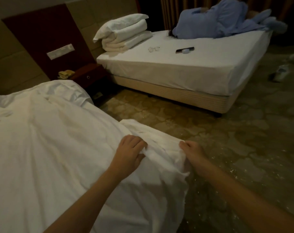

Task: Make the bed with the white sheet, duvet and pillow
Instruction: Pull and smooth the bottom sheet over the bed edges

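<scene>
smoothing the sheet's right edge, duvet and pillow still waiting

the white sheet (pixel 50 148) is lying spread and rumpled across the left of the view, its right edge drooping toward the carpet (pixel 227 140). the left hand (pixel 128 153) is curling its fingers over a raised ridge of that cloth, with the thumb tucking in beneath, so it is gripping a fold near the edge. just to its right, the right hand (pixel 192 151) is pinching the same bunched edge with bent fingers. both hands are holding sheet and nothing else.

judging by this, the sheet step is under way: the cloth is on, but it is creased and its side is hanging loose. the next move is probably calling for a firm pull outward and down to flatten the ridge between the hands, then tucking the edge under. after that the folded duvet (pixel 126 39) and the pillow (pixel 119 22) resting on top of it need fetching; both are sitting well apart from the hands, on the far bed (pixel 176 73).

as for containers, the nightstand (pixel 90 71) between the beds is showing one shut drawer, so its contents are staying hidden; a small yellowish item (pixel 66 74) is lying on its top. the far bed is also carrying a pair of glasses (pixel 153 49), a dark handset (pixel 185 49) and, furthest right, a heap of blue cloth (pixel 218 21).
</scene>
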`<state>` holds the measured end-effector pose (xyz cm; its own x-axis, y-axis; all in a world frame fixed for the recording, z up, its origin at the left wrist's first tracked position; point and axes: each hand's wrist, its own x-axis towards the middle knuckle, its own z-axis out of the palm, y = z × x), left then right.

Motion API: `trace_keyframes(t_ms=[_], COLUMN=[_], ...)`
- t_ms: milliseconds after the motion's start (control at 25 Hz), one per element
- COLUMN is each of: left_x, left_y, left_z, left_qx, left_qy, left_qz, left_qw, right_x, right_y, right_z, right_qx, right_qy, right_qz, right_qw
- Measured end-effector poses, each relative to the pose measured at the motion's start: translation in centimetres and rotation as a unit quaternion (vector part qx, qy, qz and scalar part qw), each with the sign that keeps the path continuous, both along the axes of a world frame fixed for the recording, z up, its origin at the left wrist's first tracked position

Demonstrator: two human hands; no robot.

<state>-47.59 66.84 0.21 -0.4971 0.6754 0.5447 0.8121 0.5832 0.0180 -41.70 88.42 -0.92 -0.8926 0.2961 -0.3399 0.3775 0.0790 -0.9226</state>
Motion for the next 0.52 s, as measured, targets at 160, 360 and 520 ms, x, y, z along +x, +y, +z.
trace_keyframes(t_ms=[160,360,520], left_x=[-0.8,-3.1,-2.1], left_y=[3.2,7.4,8.0], left_z=[5.3,1.6,-4.9], left_qx=[0.15,0.024,-0.14], left_qy=[-0.01,-0.061,-0.087], left_qz=[0.034,0.047,0.09], left_qw=[0.988,0.997,0.982], right_x=[2.5,3.4,4.5], right_y=[5.1,9.6,8.7], right_z=[5.2,0.9,-7.6], right_qx=[-0.086,-0.017,0.034], right_qy=[0.135,0.057,-0.089], right_qz=[-0.137,-0.231,-0.213], right_qw=[0.978,0.971,0.972])
